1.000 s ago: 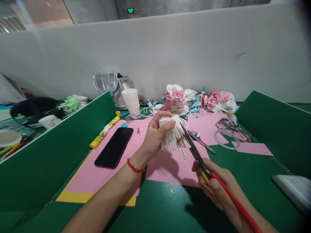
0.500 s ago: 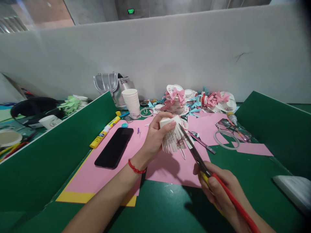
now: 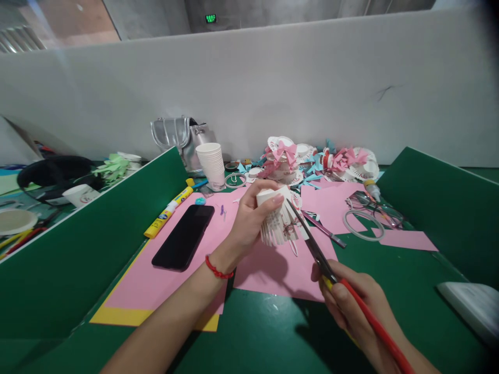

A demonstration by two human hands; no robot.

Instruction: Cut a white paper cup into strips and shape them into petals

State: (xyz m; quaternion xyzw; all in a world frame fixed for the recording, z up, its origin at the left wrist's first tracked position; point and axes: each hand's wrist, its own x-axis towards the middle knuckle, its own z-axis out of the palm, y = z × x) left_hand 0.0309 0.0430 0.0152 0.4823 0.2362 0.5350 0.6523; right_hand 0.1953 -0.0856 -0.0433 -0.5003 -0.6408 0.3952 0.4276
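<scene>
A white paper cup point(image 3: 277, 223), its side cut into many thin strips, is gripped by its base in my left hand point(image 3: 251, 213). My right hand point(image 3: 353, 301) is closed around the red and yellow handles of a pair of scissors point(image 3: 317, 252). The dark blades reach up to the strips on the cup's right side, their tips near my left thumb. Pink paper point(image 3: 265, 275) lies beneath both hands. A dark pen point(image 3: 325, 230) rests behind the blades.
A black phone point(image 3: 183, 237) and a yellow glue stick point(image 3: 167, 213) lie at left. Stacked cups point(image 3: 211, 165) stand before a silver bag point(image 3: 173, 134). Paper decorations point(image 3: 286, 158) are piled at the back. Glasses point(image 3: 390, 214) lie right; green dividers point(image 3: 448, 208) flank both sides.
The cut strips have shifted very slightly by the scissor blades. Both hands keep nearly the same position and grip.
</scene>
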